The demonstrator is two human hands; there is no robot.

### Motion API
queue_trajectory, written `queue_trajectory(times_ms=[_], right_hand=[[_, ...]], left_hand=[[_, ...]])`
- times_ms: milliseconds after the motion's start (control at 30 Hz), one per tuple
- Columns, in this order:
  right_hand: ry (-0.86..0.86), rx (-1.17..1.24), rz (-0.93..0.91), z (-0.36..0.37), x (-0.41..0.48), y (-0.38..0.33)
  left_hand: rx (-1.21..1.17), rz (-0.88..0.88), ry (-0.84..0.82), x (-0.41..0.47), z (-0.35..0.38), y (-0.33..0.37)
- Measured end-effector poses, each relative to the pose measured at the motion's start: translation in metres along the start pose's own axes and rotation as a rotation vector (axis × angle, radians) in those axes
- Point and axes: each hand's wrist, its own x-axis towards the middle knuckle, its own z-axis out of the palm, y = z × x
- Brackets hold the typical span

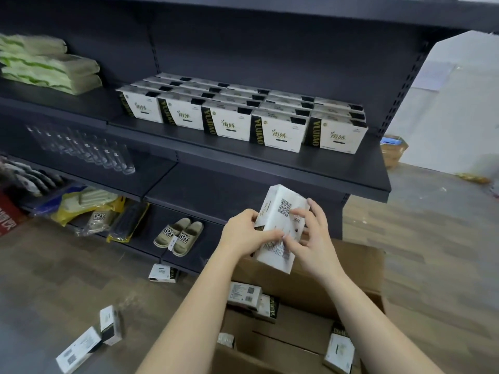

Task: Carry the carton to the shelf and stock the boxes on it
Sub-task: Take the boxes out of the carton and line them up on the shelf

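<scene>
A white box [280, 220] with a QR code on it is held tilted above the open brown carton [310, 276]. My left hand [243, 233] grips its left side and my right hand [310, 236] grips its right side, fingers curled over the printed face. Inside the carton lie a few more white-and-black boxes [251, 295]. On the dark shelf [270, 157] above stand several rows of matching boxes [278, 130] with black side bands facing out.
Three loose boxes [108, 323] lie on the floor at the lower left. A pair of slippers [179, 234] and bagged goods sit on the bottom shelf. Green packs [48, 66] and clear glasses [89, 149] fill the left shelves. Another cardboard box [393, 149] stands behind the shelf at right.
</scene>
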Motion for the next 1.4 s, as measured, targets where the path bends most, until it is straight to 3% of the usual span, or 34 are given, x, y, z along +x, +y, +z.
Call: queue_trajectory(times_ms=[133, 233, 400, 500, 633, 867, 1067, 1233, 1400], right_hand=[[0.004, -0.002, 0.104, -0.007, -0.004, 0.002], [-0.089, 0.045, 0.216, -0.015, -0.003, 0.002], [-0.128, 0.346, 0.365, -0.034, -0.004, -0.001], [-0.179, 0.449, 0.452, -0.042, -0.002, 0.002], [-0.219, 0.669, 0.539, -0.048, -0.008, 0.01], [-0.195, 0.914, 0.546, -0.059, -0.011, 0.021], [-0.164, 0.853, 0.556, -0.072, -0.01, 0.013], [-0.197, 0.888, 0.417, -0.079, -0.006, 0.008], [-0.124, 0.72, 0.376, -0.075, 0.0, 0.007]], left_hand=[[-0.033, 0.008, -0.087, -0.001, 0.004, 0.008], [-0.064, -0.003, -0.086, -0.003, 0.007, 0.014], [-0.341, -0.038, -0.149, -0.002, 0.01, 0.013], [-0.215, 0.08, -0.104, -0.006, 0.01, 0.018], [-0.003, 0.178, 0.104, -0.006, 0.014, 0.025], [0.025, 0.279, 0.217, -0.002, 0.015, 0.03], [-0.054, 0.276, -0.02, 0.0, 0.013, 0.037], [-0.016, 0.297, 0.023, 0.003, 0.012, 0.038], [0.032, 0.247, 0.048, 0.001, 0.018, 0.036]])
